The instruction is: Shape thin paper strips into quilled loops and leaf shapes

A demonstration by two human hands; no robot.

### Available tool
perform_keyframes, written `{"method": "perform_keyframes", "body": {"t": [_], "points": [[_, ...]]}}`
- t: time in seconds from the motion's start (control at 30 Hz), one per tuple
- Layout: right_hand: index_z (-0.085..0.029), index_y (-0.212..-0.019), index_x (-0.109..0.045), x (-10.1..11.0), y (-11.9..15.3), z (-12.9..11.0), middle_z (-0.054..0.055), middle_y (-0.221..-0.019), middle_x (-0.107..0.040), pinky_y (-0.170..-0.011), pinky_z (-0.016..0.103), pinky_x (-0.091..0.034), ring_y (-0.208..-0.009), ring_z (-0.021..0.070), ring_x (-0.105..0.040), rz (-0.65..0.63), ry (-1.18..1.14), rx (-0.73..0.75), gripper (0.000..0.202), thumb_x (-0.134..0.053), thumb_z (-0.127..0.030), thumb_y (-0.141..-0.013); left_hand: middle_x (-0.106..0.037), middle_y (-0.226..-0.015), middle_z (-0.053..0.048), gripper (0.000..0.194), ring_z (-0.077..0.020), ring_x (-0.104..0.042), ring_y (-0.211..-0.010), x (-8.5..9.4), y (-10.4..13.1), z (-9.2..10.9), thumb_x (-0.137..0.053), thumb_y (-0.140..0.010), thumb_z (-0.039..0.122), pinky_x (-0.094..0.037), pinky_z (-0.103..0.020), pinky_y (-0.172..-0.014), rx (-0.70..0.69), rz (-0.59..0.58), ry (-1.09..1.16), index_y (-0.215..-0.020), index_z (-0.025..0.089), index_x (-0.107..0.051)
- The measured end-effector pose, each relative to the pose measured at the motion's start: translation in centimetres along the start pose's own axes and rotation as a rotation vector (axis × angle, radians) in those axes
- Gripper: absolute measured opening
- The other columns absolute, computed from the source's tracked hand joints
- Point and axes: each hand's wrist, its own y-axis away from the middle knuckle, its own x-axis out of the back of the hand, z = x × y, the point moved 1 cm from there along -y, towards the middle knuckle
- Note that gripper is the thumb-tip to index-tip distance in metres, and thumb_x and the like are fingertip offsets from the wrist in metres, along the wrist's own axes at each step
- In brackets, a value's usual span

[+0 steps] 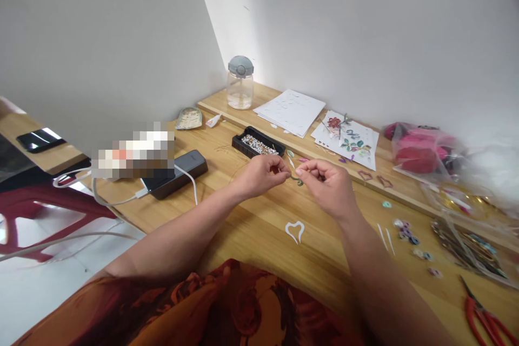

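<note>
My left hand and my right hand meet close together over the table, both closed in a pinch. Between their fingertips is a small dark green strand, with a curled green bit hanging just under it. Its exact kind is too small to tell. Just behind the hands stands a black tray of white and brown beads. On the wood below them lies a white heart-shaped outline, open at its bottom tip. Pink heart outlines rest to the right of my right hand.
Red-handled pliers, thread spools and two white strips lie right. Paper sheets and a lidded bottle stand on the raised back shelf. Leftward, a white cable runs by a power bank.
</note>
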Motion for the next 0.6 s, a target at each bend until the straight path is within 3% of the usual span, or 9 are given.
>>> {"method": "perform_keyframes", "body": {"t": [0.17,0.27,0.4,0.6], "points": [[-0.017,-0.076,-0.071,1.4,-1.1,1.4,0.001,-0.066,-0.060,-0.049,0.024,-0.031,-0.055,0.0096,-0.043,-0.143,-0.099,-0.078,0.023,-0.074,-0.040,-0.074,-0.066,-0.074,-0.002,0.019,-0.0101,-0.054,-0.066,0.0,0.2,0.2,-0.069,-0.078,0.035,-0.042,-0.025,-0.066,0.116,-0.215,0.247,-0.078,0.016,-0.067],[-0.018,-0.073,-0.069,0.7,-1.3,2.3,-0.002,-0.062,-0.054,-0.045,0.022,-0.026,-0.050,0.0066,-0.037,-0.217,-0.356,-0.235,0.026,-0.079,-0.041,-0.067,-0.065,-0.074,-0.002,0.021,-0.0090,-0.054,-0.068,0.0,0.2,0.0,-0.072,-0.075,0.036,-0.042,-0.025,-0.069,0.185,-0.223,0.450,-0.077,0.015,-0.067],[-0.019,-0.071,-0.063,-1.4,-0.9,3.0,-0.008,-0.053,-0.043,-0.041,0.020,-0.017,-0.043,0.0035,-0.027,-0.184,-0.685,-0.418,0.031,-0.085,-0.035,-0.057,-0.059,-0.068,0.001,0.023,-0.0068,-0.048,-0.062,-0.2,0.0,-0.3,-0.074,-0.074,0.036,-0.039,-0.024,-0.064,0.208,-0.068,0.592,-0.074,0.014,-0.066],[-0.018,-0.066,-0.060,-4.5,0.2,2.3,-0.007,-0.051,-0.045,-0.040,0.021,-0.021,-0.041,0.0048,-0.032,-0.055,-0.698,-0.448,0.026,-0.080,-0.034,-0.062,-0.062,-0.072,0.000,0.023,-0.0086,-0.052,-0.066,-0.6,-0.3,-0.5,-0.074,-0.072,0.033,-0.042,-0.024,-0.067,0.139,0.223,0.541,-0.073,0.014,-0.062]]}}
